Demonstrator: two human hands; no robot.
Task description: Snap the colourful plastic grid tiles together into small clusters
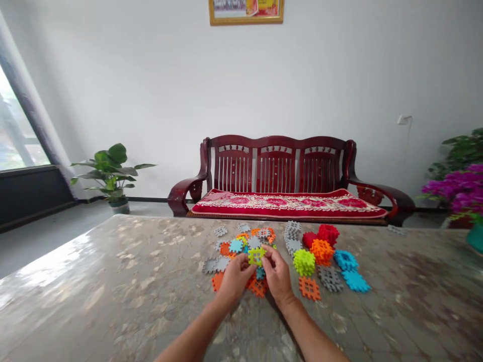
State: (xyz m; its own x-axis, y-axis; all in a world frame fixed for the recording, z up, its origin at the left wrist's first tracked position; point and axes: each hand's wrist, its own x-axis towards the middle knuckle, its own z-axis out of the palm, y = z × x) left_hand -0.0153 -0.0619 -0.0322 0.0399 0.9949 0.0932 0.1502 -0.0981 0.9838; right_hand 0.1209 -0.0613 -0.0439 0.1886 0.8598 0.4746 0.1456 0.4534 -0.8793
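Observation:
Between my two hands is a lime-green interlocking toy tile (256,256) with square holes and a toothed edge. My left hand (237,275) pinches its left side, and the fingers of my right hand (277,271) close on its right side. Below and behind it lies a loose pile of similar tiles: a light blue tile (236,246), a grey tile (216,264), an orange tile (218,281) and several more. My hands hide part of this pile. To the right of my right hand stands a lime-green stack (304,262), with an orange tile (309,288) lying flat in front of it.
Right of the pile are an orange stack (322,252), red tiles (327,235), blue tiles (355,281), a dark grey tile (330,279) and a grey row (293,236). A patterned cloth covers the table (113,291). Beyond it stands a wooden bench (275,166).

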